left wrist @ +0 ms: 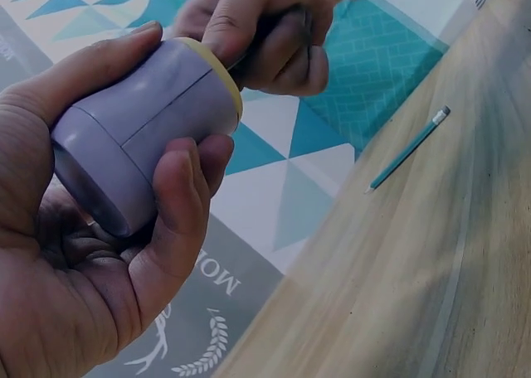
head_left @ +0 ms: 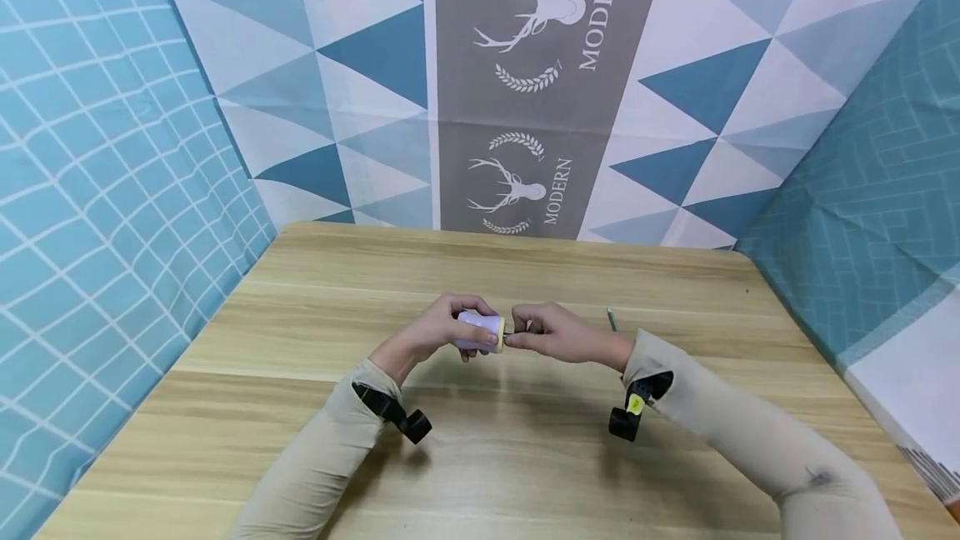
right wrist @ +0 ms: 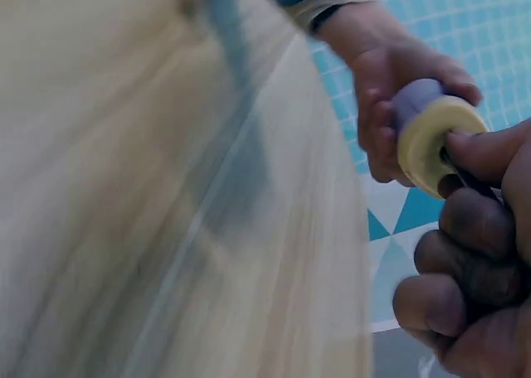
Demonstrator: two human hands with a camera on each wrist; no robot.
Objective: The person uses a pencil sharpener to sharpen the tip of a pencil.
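My left hand [head_left: 442, 330] grips a lavender, barrel-shaped pencil sharpener [head_left: 478, 330] with a pale yellow end, fingers and thumb wrapped about its body. In the left wrist view the sharpener [left wrist: 149, 129] shows a seam along its side, tilted with the yellow end away from the palm. My right hand [head_left: 558, 333] meets that end and pinches a thin dark rod [right wrist: 474, 183] there. In the right wrist view the rod reaches the middle of the yellow face [right wrist: 421, 150]. Curled fingers hide most of the rod, so its full shape cannot be told.
A teal pencil [left wrist: 411, 148] with a white eraser end lies on the wooden table [head_left: 315, 415], beyond my right wrist. Patterned cloth [head_left: 375, 65] hangs behind the table and at both sides. Black camera mounts [head_left: 628, 411] stick out from the wrists.
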